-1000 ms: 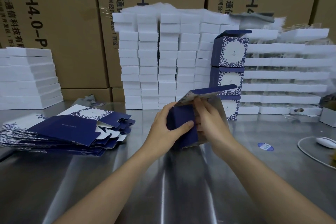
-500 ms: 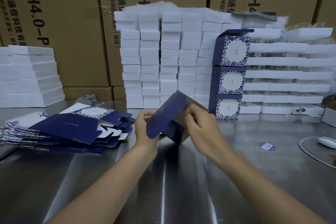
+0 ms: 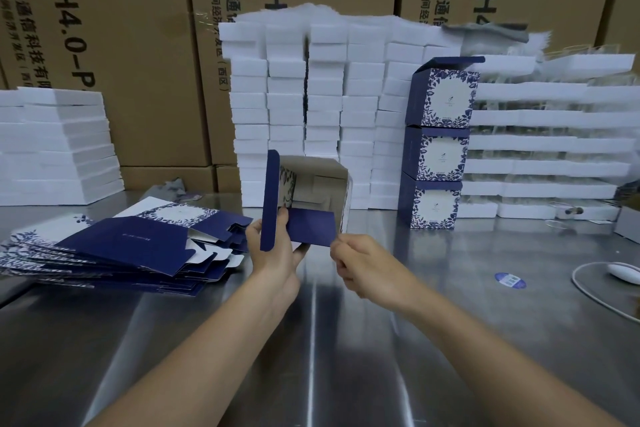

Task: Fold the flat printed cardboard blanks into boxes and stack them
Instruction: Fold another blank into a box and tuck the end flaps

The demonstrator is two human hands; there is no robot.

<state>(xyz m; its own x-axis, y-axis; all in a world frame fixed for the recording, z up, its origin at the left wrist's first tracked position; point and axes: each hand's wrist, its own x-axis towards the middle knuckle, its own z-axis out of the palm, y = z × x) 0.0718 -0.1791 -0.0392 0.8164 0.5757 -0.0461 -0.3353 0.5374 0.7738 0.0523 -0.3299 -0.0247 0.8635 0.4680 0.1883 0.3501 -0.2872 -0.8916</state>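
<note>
A half-formed navy box is held above the steel table, its open end facing me and its brown inside showing. My left hand grips its left side, with one navy flap standing up past my fingers. My right hand pinches the edge of the lower navy flap. A fanned pile of flat navy-and-white blanks lies to the left. Three finished boxes stand stacked at the right.
Columns of white foam blocks and wider white trays line the back, with brown cartons behind. More white slabs sit far left. A white device with a cable and a blue sticker lie at the right.
The box was tilted with its navy outside toward me; it has turned so its open end faces me. My right hand dropped from the top edge to the lower flap.
</note>
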